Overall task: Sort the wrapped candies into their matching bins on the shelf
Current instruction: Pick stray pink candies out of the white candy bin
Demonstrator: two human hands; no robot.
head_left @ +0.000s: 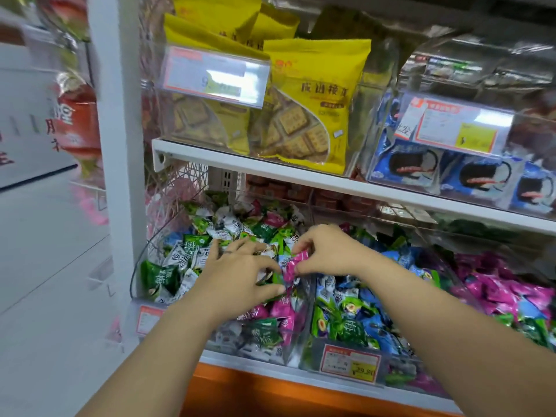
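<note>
One pink candy (pixel 292 266), steeply tilted, pinched at upper end by right hand (pixel 325 251); left hand (pixel 237 272) curled alongside, hold unclear; matching pink pile (pixel 499 284) well rightward.

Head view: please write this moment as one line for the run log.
phase: sorting | right hand: pinches pink candy | left hand: on candies in left bin, grip unclear | left bin: green, white, pink mixed
</note>
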